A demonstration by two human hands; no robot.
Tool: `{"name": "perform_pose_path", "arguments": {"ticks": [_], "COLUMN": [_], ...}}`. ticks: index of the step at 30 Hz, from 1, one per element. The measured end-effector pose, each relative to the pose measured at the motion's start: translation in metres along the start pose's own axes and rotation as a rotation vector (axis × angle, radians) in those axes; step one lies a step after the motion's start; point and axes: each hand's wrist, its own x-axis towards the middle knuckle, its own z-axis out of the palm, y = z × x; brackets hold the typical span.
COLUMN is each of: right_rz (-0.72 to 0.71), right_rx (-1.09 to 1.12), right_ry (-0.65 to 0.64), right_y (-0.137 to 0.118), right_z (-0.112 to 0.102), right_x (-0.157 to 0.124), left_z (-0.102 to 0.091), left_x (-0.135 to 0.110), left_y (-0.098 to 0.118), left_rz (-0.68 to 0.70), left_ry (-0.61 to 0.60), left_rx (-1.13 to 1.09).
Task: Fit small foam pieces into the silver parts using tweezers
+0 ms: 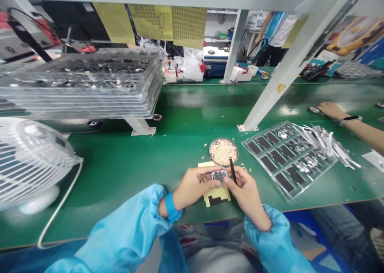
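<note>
Between both hands is a small rounded device [219, 175] with a pale rim and a dark face. My left hand [195, 186] is closed around its left side, thumb along the lower edge. My right hand [244, 188] pinches its right side and also holds a slim black tool [233, 170], probably tweezers, pointing up and away. Under the hands lies a yellow sheet [221, 193] with black pieces stuck on it. Just beyond stands a round dish [223, 151] full of tiny beige pieces, some scattered around it.
To the right, a clear compartment tray [270, 153] holds black rectangles and small metallic parts, with white strips [333, 147] across its corner. A white fan [33, 161] stands left, below stacked trays [120, 89]. A slanted post [279, 73] rises ahead. A co-worker's hand [331, 110] reaches in from the right.
</note>
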Motion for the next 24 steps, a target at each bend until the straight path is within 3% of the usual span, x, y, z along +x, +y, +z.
{"name": "perform_pose_path", "arguments": {"ticks": [13, 18, 21, 24], "right_rz": [0.032, 0.058, -0.008, -0.202], "right_rx": [0.044, 0.042, -0.055, -0.256], "right_ry": [0.069, 0.009, 0.073, 0.148], "right_y": [-0.001, -0.002, -0.004, -0.010], "right_z": [0.008, 0.011, 0.008, -0.002], "right_x": [-0.002, 0.001, -0.001, -0.005], "left_z": [0.005, 0.006, 0.004, 0.000], "left_x": [-0.003, -0.003, -0.002, -0.001], "left_y": [0.006, 0.005, 0.004, 0.003], "left_rz": [0.021, 0.079, 0.022, -0.057], "left_ry": [0.016, -0.010, -0.003, -0.006], "left_rx": [0.041, 0.064, -0.004, -0.093]}}
